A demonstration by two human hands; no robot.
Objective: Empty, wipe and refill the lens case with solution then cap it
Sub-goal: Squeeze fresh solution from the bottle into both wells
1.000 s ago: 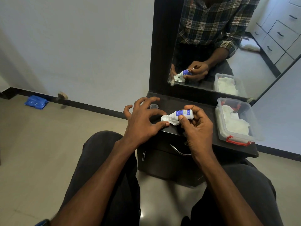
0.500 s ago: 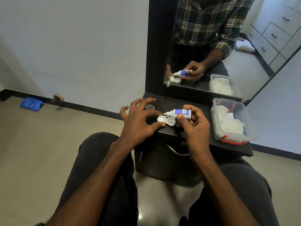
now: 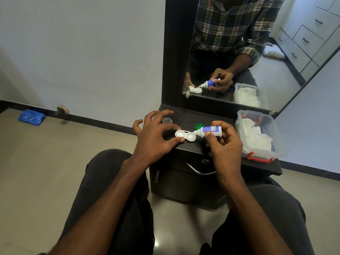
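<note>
White lens case (image 3: 185, 135), frame centre, steadied by your spread left hand (image 3: 154, 137); your right hand (image 3: 225, 142) grips the solution bottle (image 3: 208, 130), nozzle over its right well.

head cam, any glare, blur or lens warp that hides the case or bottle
Head view: the case and bottle are sharp and evenly lit; glare shows only on the floor between the knees; wide-angle warp bends the mirror edge and skirting; the bottle label is too small to read.
</note>
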